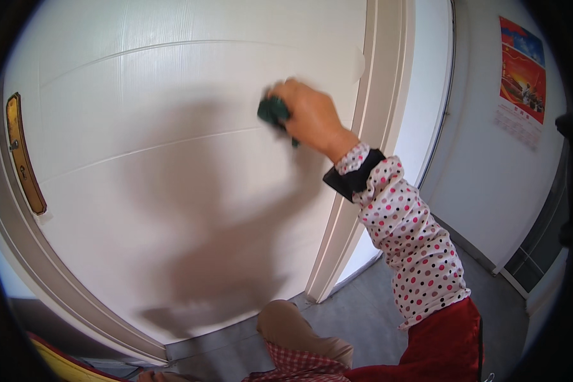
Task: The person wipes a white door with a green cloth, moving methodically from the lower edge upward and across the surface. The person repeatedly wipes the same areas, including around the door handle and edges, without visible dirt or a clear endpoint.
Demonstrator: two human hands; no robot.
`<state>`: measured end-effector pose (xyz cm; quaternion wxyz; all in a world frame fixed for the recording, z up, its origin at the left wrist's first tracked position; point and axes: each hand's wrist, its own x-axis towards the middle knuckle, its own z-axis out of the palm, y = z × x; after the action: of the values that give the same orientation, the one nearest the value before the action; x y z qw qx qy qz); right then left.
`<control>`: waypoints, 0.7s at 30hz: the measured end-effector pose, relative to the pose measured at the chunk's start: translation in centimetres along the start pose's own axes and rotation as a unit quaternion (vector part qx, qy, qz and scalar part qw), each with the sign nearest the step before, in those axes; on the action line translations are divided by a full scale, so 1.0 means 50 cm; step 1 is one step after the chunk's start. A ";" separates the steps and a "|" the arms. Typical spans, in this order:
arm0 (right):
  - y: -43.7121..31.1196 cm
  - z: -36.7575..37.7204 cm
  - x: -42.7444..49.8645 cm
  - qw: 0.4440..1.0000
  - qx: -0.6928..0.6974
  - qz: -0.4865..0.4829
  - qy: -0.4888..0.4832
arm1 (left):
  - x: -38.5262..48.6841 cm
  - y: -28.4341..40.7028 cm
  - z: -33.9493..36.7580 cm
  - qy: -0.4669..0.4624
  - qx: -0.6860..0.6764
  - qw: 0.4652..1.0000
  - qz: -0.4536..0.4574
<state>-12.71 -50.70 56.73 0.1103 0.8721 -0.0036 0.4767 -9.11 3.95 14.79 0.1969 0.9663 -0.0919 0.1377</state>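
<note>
My right hand (310, 117) grips a bunched dark green cloth (273, 111) against the white door panel (172, 200). Slight blur shows around the hand and the cloth. A dotted sleeve cover (420, 243) runs up the forearm, with a black band (358, 174) near the wrist. Of my left hand (153, 376), only some fingers show at the bottom edge, close to my leg; whether they hold anything is hidden.
A brass-coloured lock plate (25, 157) is on the door's left side. The beige door frame (348, 210) stands right of the panel. Grey floor tiles (363, 291) lie below. A poster (523, 76) hangs on the right wall. A yellow, red-edged object (71, 358) sits lower left.
</note>
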 end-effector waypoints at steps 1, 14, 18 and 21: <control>0.004 -0.008 0.018 0.999 0.009 0.043 0.021 | -0.004 -0.006 -0.001 0.005 -0.001 1.000 0.005; -0.021 0.017 -0.003 0.998 0.054 0.028 0.009 | 0.003 -0.019 -0.042 -0.005 0.046 0.999 0.022; -0.035 0.048 -0.032 0.997 -0.008 0.035 -0.064 | 0.029 -0.020 -0.025 -0.027 0.092 0.995 0.037; -0.012 0.041 -0.017 1.000 -0.006 0.012 -0.023 | 0.017 -0.025 -0.007 -0.033 0.089 0.995 0.030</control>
<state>-11.41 -50.60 54.85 0.1099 0.8819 -0.0201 0.4580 -8.11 5.12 14.93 0.1028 0.9809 -0.1145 0.1192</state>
